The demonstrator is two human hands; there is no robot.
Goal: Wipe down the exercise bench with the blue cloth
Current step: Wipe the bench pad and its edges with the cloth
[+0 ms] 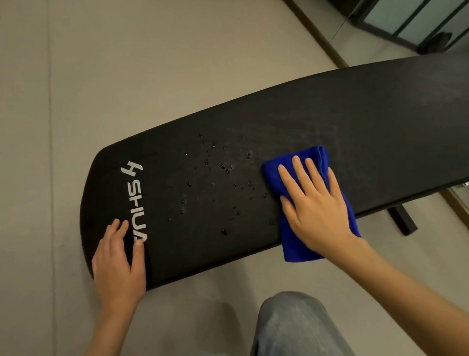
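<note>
One black padded exercise bench (pixel 321 120) runs across the view from about 8 o'clock to 3 o'clock, its rounded end at the left. One white logo with lettering (pixel 136 203) is printed across that rounded end.

Two bare hands are on the pad. The right hand (pixel 315 208) lies flat on top of the one blue cloth (pixel 291 170), at roughly 4 o'clock from the middle of the frame; its fingers (pixel 298 170) are spread and extended, pointing toward 11 o'clock, pressing the cloth down rather than pinching it. The cloth is folded, rests on the pad near the near edge, and its lower part hangs over that edge at about 5 o'clock from the hand.

The left hand (pixel 119 260) rests on the near corner of the rounded end, at 8 o'clock, with fingers (pixel 125 228) held close together and lying flat, the thumb touching the last letter of the logo. It holds nothing.

Many small water droplets (pixel 216 179), too many to count surely, are scattered on the pad between the logo and the cloth.

One knee in blue jeans (pixel 290 333) shows at 6 o'clock, over the pale floor (pixel 106 61). One dark frame bar (pixel 403 220) of the bench shows beneath it at 4 o'clock.
</note>
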